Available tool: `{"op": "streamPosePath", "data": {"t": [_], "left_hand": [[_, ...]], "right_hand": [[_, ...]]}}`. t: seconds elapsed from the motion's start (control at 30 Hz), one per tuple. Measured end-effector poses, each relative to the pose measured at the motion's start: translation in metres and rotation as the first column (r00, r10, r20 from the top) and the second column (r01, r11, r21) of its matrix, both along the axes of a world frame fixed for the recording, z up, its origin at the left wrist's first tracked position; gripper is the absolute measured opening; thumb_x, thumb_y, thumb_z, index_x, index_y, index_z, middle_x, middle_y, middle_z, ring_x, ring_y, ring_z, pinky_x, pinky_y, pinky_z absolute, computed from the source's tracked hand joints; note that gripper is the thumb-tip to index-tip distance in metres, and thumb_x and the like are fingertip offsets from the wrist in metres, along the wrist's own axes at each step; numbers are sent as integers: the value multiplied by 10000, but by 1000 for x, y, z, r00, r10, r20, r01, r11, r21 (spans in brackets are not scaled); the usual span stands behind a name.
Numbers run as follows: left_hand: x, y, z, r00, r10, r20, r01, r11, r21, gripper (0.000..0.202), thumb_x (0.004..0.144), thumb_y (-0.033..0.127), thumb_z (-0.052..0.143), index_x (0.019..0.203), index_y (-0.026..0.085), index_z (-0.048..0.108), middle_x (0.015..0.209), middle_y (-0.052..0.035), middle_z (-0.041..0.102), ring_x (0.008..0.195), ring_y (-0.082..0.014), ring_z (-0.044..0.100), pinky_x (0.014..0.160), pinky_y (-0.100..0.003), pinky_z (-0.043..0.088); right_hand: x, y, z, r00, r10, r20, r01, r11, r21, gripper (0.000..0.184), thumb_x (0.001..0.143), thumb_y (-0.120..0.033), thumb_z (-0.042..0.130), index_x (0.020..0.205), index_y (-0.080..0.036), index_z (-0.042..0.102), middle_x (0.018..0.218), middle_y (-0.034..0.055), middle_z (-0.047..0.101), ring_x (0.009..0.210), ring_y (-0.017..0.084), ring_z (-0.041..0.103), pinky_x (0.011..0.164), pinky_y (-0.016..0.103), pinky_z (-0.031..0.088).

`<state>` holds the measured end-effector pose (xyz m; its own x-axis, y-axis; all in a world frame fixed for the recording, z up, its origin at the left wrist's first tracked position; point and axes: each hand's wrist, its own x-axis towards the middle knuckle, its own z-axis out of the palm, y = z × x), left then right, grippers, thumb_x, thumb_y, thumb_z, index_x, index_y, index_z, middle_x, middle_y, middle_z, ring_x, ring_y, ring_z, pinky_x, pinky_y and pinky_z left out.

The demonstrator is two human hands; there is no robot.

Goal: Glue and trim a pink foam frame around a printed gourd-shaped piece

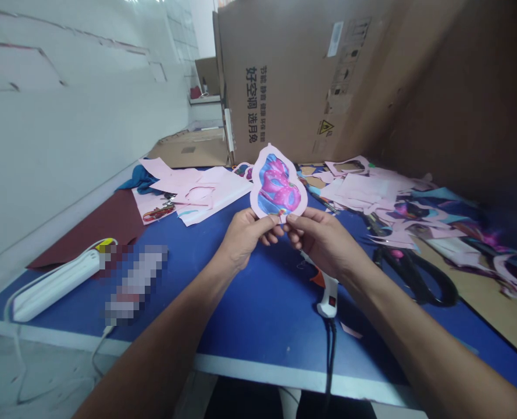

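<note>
Fingers: the left hand (242, 237) and the right hand (319, 240) nearly meet at centre frame, each pinching the lower edge of the cutout between thumb and bent fingers.
Held thing: a gourd-shaped paper cutout (278, 185) with a pink-and-blue print stands upright above the hands.
Below: a hot glue gun (327, 294) lies on the blue desk (258, 331), just under the right hand.
Right of frame: black-handled scissors (419, 285) lie beside pink paper offcuts (358, 189).
Left of frame: a white power strip (53, 285) lies near a maroon mat (96, 227).
Top of frame: a large cardboard box (293, 75) stands at the desk's far edge.
</note>
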<state>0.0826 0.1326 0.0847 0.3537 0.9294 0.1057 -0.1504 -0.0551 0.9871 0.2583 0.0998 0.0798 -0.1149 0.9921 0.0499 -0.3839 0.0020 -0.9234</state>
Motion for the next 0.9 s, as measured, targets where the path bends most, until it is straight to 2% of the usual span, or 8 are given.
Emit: {"op": "streamPosePath", "data": {"t": [0.2,0.43,0.7,0.9], "left_hand": [[2,0,1,1000,25,-5,-25,1000,2,230,775,375,811,754,152,759,695,-44,739,559,-102,613,526,-212,442],[3,-1,2,993,96,-71,-91,994,68,213,782,365,790,751,158,752,690,-44,743,564,-113,624,547,-225,464],[4,-3,2,992,93,-90,-87,994,65,184,797,336,778,751,160,749,689,-44,746,568,-117,626,558,-230,472],[3,-2,1,992,89,-88,-85,995,55,182,801,336,774,776,157,753,700,-43,749,568,-116,630,554,-228,471]], "right_hand": [[1,1,-2,999,-4,32,4,1000,20,319,725,-411,988,855,-182,808,748,15,705,606,108,540,539,229,437],[0,2,-3,1000,-14,20,13,1000,15,335,728,-439,994,844,-186,807,727,9,702,593,109,536,530,234,417],[-2,2,0,998,-36,49,34,998,44,378,670,-453,1027,815,-185,803,705,7,710,580,114,539,530,250,409],[-1,2,-1,998,-38,59,35,998,54,341,707,-436,999,826,-185,801,706,3,711,580,110,543,530,245,406]]}}
